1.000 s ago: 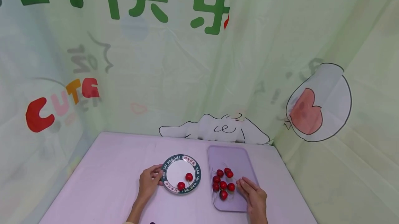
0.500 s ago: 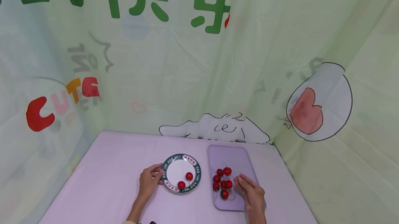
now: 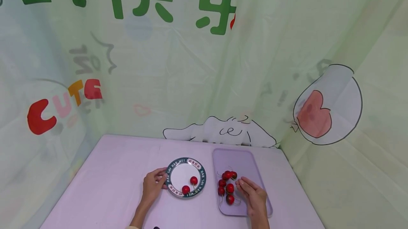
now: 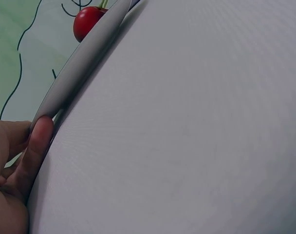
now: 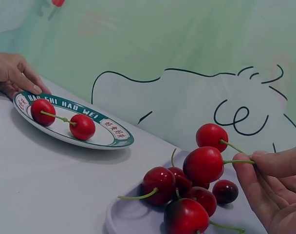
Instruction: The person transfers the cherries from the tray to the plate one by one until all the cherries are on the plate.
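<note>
**Q:** While the left hand [image 3: 154, 185] steadies the plate [image 3: 176, 164], what is the right hand [image 3: 253, 195] doing?

**A:** Its fingers [image 5: 252, 178] pinch the green stems of two cherries [image 5: 203, 165], held just above the pile of cherries [image 3: 227, 187] on the lilac tray [image 3: 242, 160]. In the right wrist view one fruit hangs slightly behind and above the other; both look clear of the pile.

**Q:** How are the left hand's fingers set?

**A:** They curl against the plate's near-left rim, one fingertip [image 4: 40, 139] tucked under the edge, so the hand grips the plate on the table [image 3: 111, 172]. Two cherries already lie on the plate [image 3: 189, 185], toward its right side.

**Q:** What would make the step in hand go well?

**A:** Judging from the grip, the stems are thin and the fruit swings freely, so a steady, level carry seems wise; a jerk could slip a stem from the pinch. The pair should be lifted high enough to clear the tray's lip and the plate's rim. Lowering them onto the bare white centre, beside rather than upon the two resting there, would keep any from rolling off. Keeping the plate gripped stops it sliding.
</note>
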Available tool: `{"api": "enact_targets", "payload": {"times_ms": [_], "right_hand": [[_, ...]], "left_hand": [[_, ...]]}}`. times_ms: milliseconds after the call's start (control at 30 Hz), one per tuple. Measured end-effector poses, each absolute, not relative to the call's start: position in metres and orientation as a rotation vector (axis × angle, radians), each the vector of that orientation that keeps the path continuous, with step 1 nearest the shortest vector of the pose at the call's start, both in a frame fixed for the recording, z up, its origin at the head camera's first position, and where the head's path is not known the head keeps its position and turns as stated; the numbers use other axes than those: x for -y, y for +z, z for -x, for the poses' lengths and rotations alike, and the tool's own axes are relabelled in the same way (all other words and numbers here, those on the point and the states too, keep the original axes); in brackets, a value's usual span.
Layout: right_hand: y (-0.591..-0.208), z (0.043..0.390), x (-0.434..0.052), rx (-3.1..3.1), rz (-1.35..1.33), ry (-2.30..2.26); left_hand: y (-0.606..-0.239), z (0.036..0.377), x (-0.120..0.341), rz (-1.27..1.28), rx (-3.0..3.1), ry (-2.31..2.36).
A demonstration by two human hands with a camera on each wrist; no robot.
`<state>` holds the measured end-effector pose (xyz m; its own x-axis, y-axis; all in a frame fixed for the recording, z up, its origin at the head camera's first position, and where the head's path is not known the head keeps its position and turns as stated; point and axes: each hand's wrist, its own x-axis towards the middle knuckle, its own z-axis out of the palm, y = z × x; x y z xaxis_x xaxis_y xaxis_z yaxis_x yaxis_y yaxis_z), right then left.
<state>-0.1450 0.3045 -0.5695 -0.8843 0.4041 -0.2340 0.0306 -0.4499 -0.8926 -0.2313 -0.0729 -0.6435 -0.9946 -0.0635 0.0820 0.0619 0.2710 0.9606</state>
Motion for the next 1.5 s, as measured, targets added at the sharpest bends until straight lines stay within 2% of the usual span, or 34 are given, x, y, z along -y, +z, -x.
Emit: {"api": "enact_targets", "payload": {"times_ms": [267,600,1500], "right_hand": [[-0.573,0.147,-0.301,1.5,0.581,2.427],[-0.568,0.147,-0.296,1.519,0.663,2.405],[-0.569,0.152,-0.271,1.515,0.569,2.445]], "left_hand": [[-0.641,0.228,0.072,0.005,2.413,-1.818],[-0.637,0.226,0.071,0.009,2.423,-1.822],[-0.639,0.225,0.071,0.015,2.416,-1.828]]}}
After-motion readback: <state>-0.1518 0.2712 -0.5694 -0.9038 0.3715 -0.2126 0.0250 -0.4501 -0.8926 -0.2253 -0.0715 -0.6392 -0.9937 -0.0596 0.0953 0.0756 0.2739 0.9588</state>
